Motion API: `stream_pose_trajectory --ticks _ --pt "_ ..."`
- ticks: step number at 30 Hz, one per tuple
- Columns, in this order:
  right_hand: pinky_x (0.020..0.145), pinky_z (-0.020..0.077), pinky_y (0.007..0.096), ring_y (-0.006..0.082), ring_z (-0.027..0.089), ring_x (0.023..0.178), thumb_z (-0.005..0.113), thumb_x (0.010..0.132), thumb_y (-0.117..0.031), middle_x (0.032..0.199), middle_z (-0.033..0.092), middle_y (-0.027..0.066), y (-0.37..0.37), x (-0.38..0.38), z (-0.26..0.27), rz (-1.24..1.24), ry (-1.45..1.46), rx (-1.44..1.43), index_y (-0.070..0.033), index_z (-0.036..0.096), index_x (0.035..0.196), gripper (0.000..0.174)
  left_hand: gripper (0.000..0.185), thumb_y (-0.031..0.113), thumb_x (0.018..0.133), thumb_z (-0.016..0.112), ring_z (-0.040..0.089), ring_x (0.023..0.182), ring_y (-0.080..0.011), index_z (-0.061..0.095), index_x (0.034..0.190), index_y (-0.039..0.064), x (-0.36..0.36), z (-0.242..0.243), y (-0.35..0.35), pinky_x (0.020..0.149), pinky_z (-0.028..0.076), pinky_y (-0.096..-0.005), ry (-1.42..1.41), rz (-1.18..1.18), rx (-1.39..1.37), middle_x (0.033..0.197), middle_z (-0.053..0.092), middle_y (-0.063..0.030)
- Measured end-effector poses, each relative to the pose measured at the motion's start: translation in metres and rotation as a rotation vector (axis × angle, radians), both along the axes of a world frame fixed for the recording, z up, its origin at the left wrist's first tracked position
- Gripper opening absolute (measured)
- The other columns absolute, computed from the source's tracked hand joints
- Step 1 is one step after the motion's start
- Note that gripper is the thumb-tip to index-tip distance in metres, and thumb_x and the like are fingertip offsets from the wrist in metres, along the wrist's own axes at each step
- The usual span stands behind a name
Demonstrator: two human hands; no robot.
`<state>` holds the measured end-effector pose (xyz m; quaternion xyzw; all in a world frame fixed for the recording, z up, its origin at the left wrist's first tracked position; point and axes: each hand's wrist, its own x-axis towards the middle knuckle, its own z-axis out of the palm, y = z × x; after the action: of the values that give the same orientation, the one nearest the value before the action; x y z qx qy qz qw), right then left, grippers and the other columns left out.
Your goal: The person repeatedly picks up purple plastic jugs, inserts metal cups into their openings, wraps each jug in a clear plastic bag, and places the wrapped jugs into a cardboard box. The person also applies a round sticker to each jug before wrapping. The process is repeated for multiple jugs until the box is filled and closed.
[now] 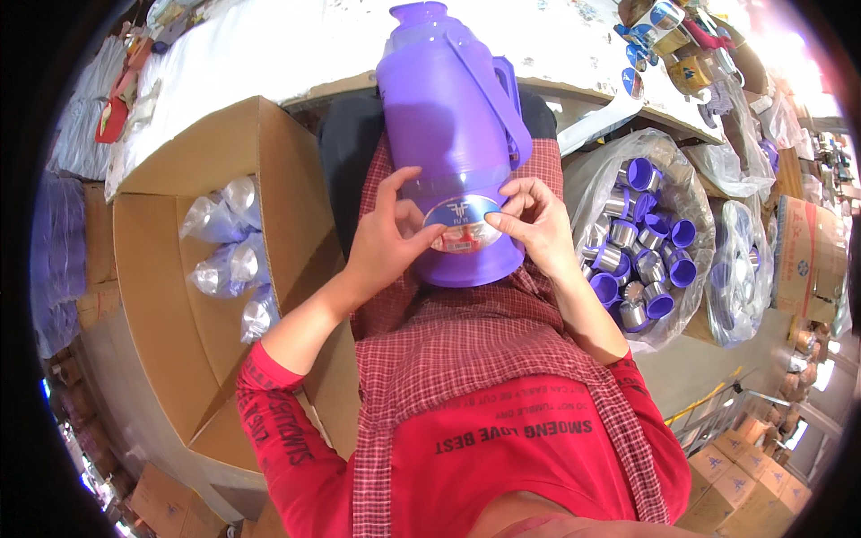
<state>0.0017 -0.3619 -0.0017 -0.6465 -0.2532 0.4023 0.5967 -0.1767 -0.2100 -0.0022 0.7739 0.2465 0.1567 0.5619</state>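
A purple vacuum flask with a swing handle and a side grip lies across my lap, its base toward me and its top over the table edge. An oval blue-and-silver sticker bearing writing is on or against its lower body. At the sticker's left edge, my left hand has its thumb on it, the index finger lifted apart. My right hand holds the right edge between thumb and bent fingers. Whether the sticker's whole back touches the flask cannot be told.
An open cardboard box at left holds several plastic-wrapped flasks. To the right, a clear plastic bag contains purple-and-steel cups. Ahead is a white-covered table with a strip of stickers hanging over its edge.
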Motion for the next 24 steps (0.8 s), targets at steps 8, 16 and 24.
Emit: stream_pose_trajectory --ticks 8,16,24 --pt "0.072 0.0476 0.0292 0.0163 0.054 0.08 0.083 0.069 -0.011 0.09 0.055 0.0062 0.009 0.017 0.024 -0.238 -0.658 -0.216 0.002 0.054 0.114 0.055 0.071 0.018 0.074 0.079 0.054 0.052 -0.0152 0.04 0.131 0.006 -0.01 0.005 0.033 0.054 0.043 -0.028 0.274 0.021 0.266 0.058 0.054 -0.0052" --pt "0.114 0.0082 0.0614 0.0258 0.026 0.143 0.059 0.077 -0.055 0.15 0.035 0.011 -0.001 -0.019 0.004 0.778 -1.248 0.174 -0.003 0.042 0.14 0.084 0.063 0.043 0.079 0.072 0.062 0.103 -0.0285 0.056 0.125 0.003 0.14 0.031 0.164 0.091 0.045 -0.034 -0.208 0.357 0.577 0.103 0.066 -0.0177" --pt "0.09 0.0493 0.0378 0.031 0.063 0.107 0.069 0.084 -0.028 0.117 0.064 0.0178 -0.132 0.195 -0.101 -0.328 -0.573 -0.36 -0.003 0.057 0.125 0.049 0.043 0.035 0.094 0.056 0.059 0.093 -0.0148 0.064 0.113 -0.003 0.165 0.045 0.202 0.09 0.043 -0.0268 0.111 -0.015 0.05 0.105 0.065 -0.0086"
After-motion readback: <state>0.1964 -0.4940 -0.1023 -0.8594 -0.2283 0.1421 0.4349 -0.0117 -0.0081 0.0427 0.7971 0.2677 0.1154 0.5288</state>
